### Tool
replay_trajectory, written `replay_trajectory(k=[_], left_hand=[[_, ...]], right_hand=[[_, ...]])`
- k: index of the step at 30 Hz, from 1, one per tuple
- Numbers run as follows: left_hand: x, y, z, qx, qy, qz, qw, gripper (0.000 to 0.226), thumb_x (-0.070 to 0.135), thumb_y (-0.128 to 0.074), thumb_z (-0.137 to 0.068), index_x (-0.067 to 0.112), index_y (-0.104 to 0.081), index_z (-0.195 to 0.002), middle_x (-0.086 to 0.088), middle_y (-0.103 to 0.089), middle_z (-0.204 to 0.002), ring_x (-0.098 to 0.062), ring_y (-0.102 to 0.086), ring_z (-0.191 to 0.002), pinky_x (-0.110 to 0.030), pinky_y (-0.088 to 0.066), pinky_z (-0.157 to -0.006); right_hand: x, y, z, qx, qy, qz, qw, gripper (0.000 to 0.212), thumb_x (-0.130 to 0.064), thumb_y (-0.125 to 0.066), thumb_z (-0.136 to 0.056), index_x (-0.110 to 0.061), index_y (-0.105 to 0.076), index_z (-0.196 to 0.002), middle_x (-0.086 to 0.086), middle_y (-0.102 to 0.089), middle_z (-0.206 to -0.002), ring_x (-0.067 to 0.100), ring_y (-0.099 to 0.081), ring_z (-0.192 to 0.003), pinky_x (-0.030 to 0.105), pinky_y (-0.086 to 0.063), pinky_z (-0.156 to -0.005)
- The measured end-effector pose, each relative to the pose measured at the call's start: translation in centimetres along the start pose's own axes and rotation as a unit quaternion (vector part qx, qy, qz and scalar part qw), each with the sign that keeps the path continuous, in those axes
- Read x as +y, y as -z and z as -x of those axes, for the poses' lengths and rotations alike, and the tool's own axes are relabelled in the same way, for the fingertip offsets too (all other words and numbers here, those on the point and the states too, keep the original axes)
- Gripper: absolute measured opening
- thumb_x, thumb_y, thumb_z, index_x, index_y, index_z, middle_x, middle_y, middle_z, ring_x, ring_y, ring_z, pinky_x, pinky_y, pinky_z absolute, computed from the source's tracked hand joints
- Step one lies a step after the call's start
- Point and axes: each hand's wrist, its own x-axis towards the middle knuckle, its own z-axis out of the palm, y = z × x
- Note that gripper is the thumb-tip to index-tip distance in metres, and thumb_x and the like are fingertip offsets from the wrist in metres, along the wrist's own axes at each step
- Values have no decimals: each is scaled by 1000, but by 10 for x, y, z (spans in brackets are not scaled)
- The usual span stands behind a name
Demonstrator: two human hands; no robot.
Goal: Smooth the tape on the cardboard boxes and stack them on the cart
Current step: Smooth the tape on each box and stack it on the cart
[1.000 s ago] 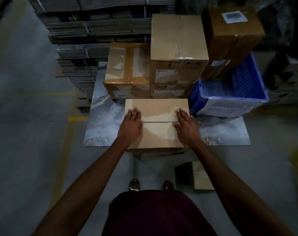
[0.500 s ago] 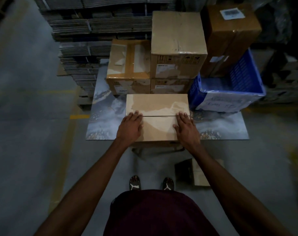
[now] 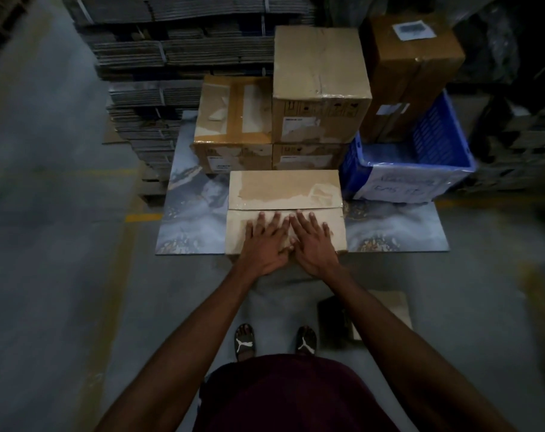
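Both hands, left hand (image 3: 266, 244) and right hand (image 3: 311, 244), are lying flat with spread fingers, side by side, pressing the near flap of the brown cardboard box (image 3: 285, 194), which is sitting on the marbled grey cart platform (image 3: 190, 226).

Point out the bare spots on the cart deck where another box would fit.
The cart deck is bare left of the front box, ahead of the left stack. A second patch lies right of that box, in front of the blue crate. The back is crowded with stacked boxes. Both hands, left hand and right hand, lie flat on the front box.
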Motion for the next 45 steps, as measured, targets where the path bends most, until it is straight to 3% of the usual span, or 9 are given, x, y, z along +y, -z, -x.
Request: replay_trajectory(k=[6, 16, 24, 29, 32, 37, 40, 42, 45], left_hand=[[-16, 0, -1, -11, -42, -29, 999, 87, 74, -35, -93, 33, 4, -160, 4, 11, -168, -32, 11, -153, -51, 2, -123], [-2, -30, 25, 113, -51, -34, 992, 69, 28, -75, -86, 22, -47, -149, -2, -46, -154, -36, -42, -141, -48, -36, -113], [-28, -45, 30, 249, -161, -30, 955, 43, 18, -46, -92, 15, -68, -128, -8, -66, -132, -37, -61, -122, -46, -47, -104], [-20, -60, 34, 294, -155, 12, 943, 40, 12, -55, -92, 10, -66, -131, -11, -63, -136, -40, -56, -128, -45, -35, -112], [-34, -57, 39, 282, -146, 21, 948, 65, 4, -70, -80, 18, -55, -142, -8, -54, -147, -32, -49, -137, -44, -32, -114], [-66, -54, 60, 316, -15, 102, 943, 44, 24, -64, -97, 30, -59, -140, -12, -47, -151, -32, -42, -140, -50, -33, -114], [-68, -47, 70, 303, 80, 213, 925, 44, 31, -74, -91, 33, -64, -134, -19, -42, -151, -36, -39, -139, -35, -29, -117], [-56, -36, 72, 270, 115, 324, 899, 47, 28, -78, -88, 30, -65, -133, -16, -52, -142, -28, -50, -131, -24, -35, -113], [-47, -24, 71, 279, 99, 366, 882, 44, 27, -78, -87, 26, -68, -130, -7, -65, -125, -19, -61, -115, -40, -52, -98]], right_hand=[[10, 0, -4, -17, 15, -33, 999, 85, -61, -19, -88, -20, -19, -163, 2, -10, -170, 27, -3, -157, 51, -1, -124], [20, -32, 23, 125, 127, -1, 984, 74, 4, -66, -86, -9, -41, -154, 8, -37, -161, 24, -34, -149, 43, -28, -121], [34, -30, 45, 228, 198, 21, 953, 47, 5, -53, -86, -4, -68, -130, 15, -66, -134, 30, -63, -124, 42, -46, -109], [36, -48, 49, 234, 166, -45, 957, 58, 19, -65, -80, -5, -67, -132, 13, -62, -139, 27, -58, -132, 42, -40, -115], [35, -40, 50, 230, 149, -33, 961, 58, 15, -68, -82, -9, -65, -135, 10, -62, -141, 27, -55, -134, 43, -39, -115], [46, -24, 62, 248, 13, -67, 967, 54, -13, -72, -93, -12, -56, -144, 12, -50, -152, 30, -39, -146, 56, -38, -115], [51, -19, 66, 232, -65, -162, 957, 69, -16, -77, -89, -20, -48, -151, 13, -29, -164, 29, -30, -150, 51, -35, -118], [46, -12, 65, 238, -106, -235, 937, 73, -16, -81, -86, -21, -49, -150, 17, -38, -157, 13, -43, -140, 42, -42, -115], [38, -3, 59, 246, -125, -273, 922, 74, -17, -81, -85, -17, -47, -151, 16, -55, -138, -9, -48, -115, 36, -50, -107]])
